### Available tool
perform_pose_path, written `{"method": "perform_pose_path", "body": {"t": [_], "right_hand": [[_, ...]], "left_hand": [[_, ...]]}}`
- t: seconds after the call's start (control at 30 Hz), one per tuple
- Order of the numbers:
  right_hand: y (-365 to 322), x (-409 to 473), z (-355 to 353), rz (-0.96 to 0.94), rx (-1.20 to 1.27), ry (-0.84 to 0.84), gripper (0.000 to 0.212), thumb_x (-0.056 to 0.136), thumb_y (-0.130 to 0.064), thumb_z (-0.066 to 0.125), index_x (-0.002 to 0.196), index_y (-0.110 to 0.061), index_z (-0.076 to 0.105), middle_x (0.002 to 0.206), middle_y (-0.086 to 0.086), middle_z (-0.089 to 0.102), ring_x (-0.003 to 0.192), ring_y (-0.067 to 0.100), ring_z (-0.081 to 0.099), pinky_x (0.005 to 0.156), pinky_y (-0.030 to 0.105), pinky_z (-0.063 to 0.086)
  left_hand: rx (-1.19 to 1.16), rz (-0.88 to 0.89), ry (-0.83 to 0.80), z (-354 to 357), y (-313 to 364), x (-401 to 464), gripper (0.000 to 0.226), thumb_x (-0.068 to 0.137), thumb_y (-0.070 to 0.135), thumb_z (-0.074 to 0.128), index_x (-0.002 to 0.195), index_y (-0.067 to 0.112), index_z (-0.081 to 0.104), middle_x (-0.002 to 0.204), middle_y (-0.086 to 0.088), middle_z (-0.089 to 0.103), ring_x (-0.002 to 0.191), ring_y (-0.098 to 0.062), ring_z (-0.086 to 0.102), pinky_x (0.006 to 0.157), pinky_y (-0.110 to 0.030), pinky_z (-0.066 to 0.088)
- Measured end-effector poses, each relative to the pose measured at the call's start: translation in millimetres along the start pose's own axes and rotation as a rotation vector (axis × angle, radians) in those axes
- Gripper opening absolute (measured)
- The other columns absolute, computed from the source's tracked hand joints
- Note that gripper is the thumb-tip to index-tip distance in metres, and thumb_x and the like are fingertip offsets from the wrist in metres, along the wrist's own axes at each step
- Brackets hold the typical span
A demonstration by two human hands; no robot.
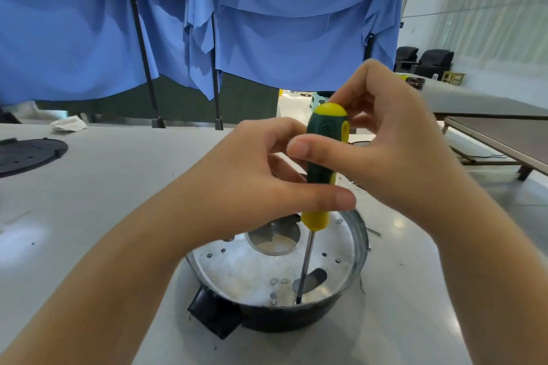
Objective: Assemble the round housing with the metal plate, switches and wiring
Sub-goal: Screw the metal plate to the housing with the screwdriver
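We see both hands raised over the round housing [278,290], which sits on the near part of the bench [103,201]. The left hand [252,178] pinches the lower handle of the screwdriver [321,166] between thumb and fingers. The right hand [385,139] curls around the upper handle, thumb across the front. The shaft stands nearly upright, its tip at the near edge of the metal plate [237,270]. We cannot make out any screw there. The hands hide the plate's far side.
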State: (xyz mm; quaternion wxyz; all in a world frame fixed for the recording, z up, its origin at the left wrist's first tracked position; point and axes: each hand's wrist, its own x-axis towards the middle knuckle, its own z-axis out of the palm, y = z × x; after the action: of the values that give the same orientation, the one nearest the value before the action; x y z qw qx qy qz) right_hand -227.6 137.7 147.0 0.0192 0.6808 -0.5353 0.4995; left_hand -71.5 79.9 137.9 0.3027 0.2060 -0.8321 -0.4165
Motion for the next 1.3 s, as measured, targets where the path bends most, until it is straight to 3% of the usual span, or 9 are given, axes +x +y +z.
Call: {"method": "perform_pose_path", "body": {"t": [0.1,0.17,0.3,0.43,0.63,0.77,0.93,1.13,1.3], "right_hand": [[-0.1,0.5,2.2,-0.012,-0.116,0.035,0.049,0.063,-0.068,0.066,0.083,-0.029,0.045,0.087,-0.022,0.058,0.080,-0.001,0.058,0.072,0.011,0.048],[1.0,0.9,0.9,-0.004,-0.052,-0.018,0.039,0.075,-0.063,0.062,0.091,-0.031,0.049,0.089,-0.019,0.058,0.086,-0.001,0.059,0.075,0.010,0.047],[3.5,0.7,-8.5,-0.001,0.195,-0.146,0.028,0.090,-0.026,0.054,0.117,-0.026,0.060,0.107,-0.015,0.067,0.107,0.002,0.061,0.089,0.018,0.049],[4.7,1.1,-15.6,-0.024,0.226,-0.216,0.031,0.088,-0.010,0.055,0.116,-0.019,0.066,0.105,-0.010,0.071,0.104,0.008,0.066,0.093,0.026,0.051],[1.1,2.8,-11.5,-0.078,0.152,-0.117,0.028,0.071,-0.041,0.078,0.094,-0.032,0.066,0.087,-0.013,0.068,0.085,0.007,0.067,0.082,0.025,0.055],[0.0,2.8,-2.6,-0.062,0.044,-0.016,0.042,0.062,-0.054,0.076,0.083,-0.023,0.056,0.079,-0.008,0.061,0.070,0.009,0.059,0.069,0.024,0.054],[1.3,2.2,-9.4,-0.011,0.134,-0.127,0.026,0.088,-0.045,0.057,0.097,-0.022,0.064,0.082,-0.020,0.065,0.084,0.000,0.064,0.078,0.014,0.048],[7.2,2.2,-22.7,-0.004,0.180,-0.237,0.034,0.089,-0.006,0.058,0.117,-0.022,0.066,0.110,-0.008,0.071,0.106,0.007,0.066,0.096,0.028,0.051],[5.0,3.3,-19.3,-0.012,0.153,-0.185,0.028,0.071,-0.042,0.078,0.094,-0.035,0.064,0.089,-0.015,0.069,0.089,0.007,0.067,0.085,0.024,0.054]], "left_hand": [[0.016,0.024,0.058,4.0,-1.3,2.5,0.033,0.062,0.024,0.087,0.086,0.022,0.064,0.070,0.003,0.072,0.064,-0.014,0.071,0.057,-0.028,0.059],[-0.038,-0.017,0.009,1.2,-2.5,3.9,0.040,0.066,0.018,0.087,0.099,0.019,0.066,0.079,0.003,0.075,0.070,-0.014,0.073,0.065,-0.026,0.059],[-0.154,-0.084,-0.088,-1.8,-3.7,5.2,0.039,0.081,0.005,0.074,0.117,0.016,0.062,0.099,-0.004,0.075,0.090,-0.023,0.073,0.087,-0.043,0.056],[-0.204,-0.107,-0.151,-3.1,-5.5,5.0,0.040,0.090,-0.006,0.058,0.125,0.015,0.057,0.109,-0.004,0.073,0.101,-0.021,0.070,0.091,-0.041,0.055],[-0.063,-0.063,-0.048,4.5,-0.3,3.2,0.041,0.066,0.036,0.085,0.099,0.029,0.062,0.085,0.013,0.070,0.083,-0.010,0.071,0.073,-0.034,0.059],[-0.013,-0.014,0.086,9.8,-1.0,2.9,0.035,0.062,0.033,0.085,0.086,0.023,0.062,0.067,0.005,0.070,0.063,-0.010,0.070,0.056,-0.021,0.055],[-0.045,-0.062,0.031,5.7,-3.0,4.9,0.037,0.072,0.030,0.080,0.105,0.022,0.066,0.090,0.002,0.074,0.079,-0.015,0.073,0.080,-0.040,0.059],[-0.126,-0.118,-0.040,3.6,-5.7,7.0,0.051,0.088,0.021,0.067,0.133,0.030,0.045,0.103,0.003,0.075,0.100,-0.018,0.070,0.095,-0.047,0.050],[-0.042,-0.068,0.003,10.1,-1.5,5.2,0.049,0.064,0.050,0.080,0.104,0.028,0.062,0.083,0.015,0.071,0.080,-0.005,0.070,0.072,-0.023,0.056]]}}
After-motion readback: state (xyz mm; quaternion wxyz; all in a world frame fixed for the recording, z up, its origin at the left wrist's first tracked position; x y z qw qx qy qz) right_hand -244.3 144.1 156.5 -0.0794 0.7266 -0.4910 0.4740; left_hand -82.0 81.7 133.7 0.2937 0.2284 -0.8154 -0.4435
